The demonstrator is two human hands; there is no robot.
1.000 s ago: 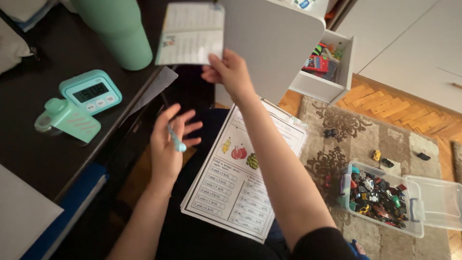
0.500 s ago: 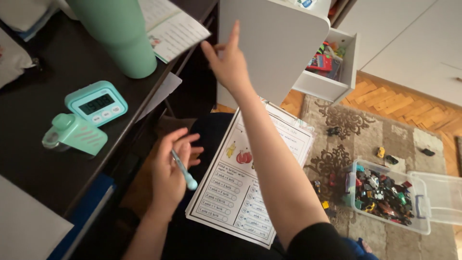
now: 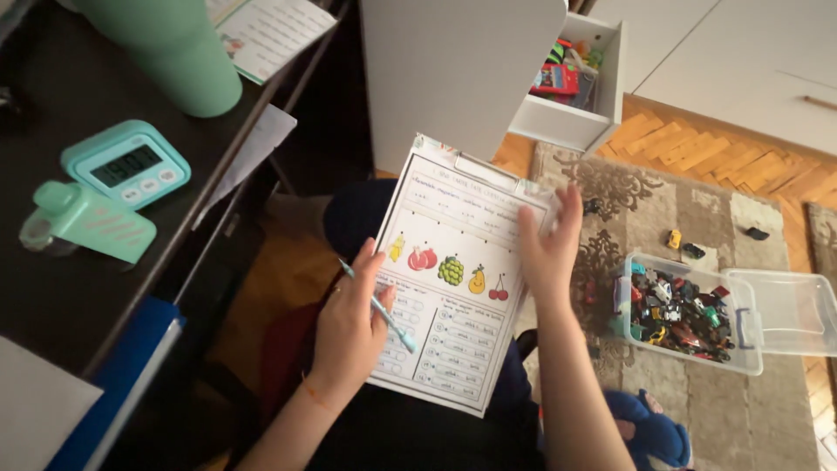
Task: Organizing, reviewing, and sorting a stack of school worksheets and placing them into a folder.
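1. Patterned grey rug [image 3: 697, 384] over herringbone wood floor on the right, dark desk [image 3: 70, 288] on the left.
2. White drawer unit [image 3: 462, 78] at top centre, one drawer open with toys inside.
3. Clear plastic bin [image 3: 689, 353] of small toy cars on the rug, lid open beside it.
4. Worksheet on a clipboard [image 3: 453, 305] resting on the lap, a row of fruit pictures across its middle.
5. Mint green tumbler [image 3: 179, 52], mint digital timer [image 3: 126, 166] and a small mint bottle on the desk.
6. Right hand [image 3: 549, 249] gripping the worksheet's right edge, thumb on top, fingers curled behind.
7. Left hand [image 3: 353, 323] at the sheet's left edge, fingers clamped on a pale blue pen [image 3: 379, 305].
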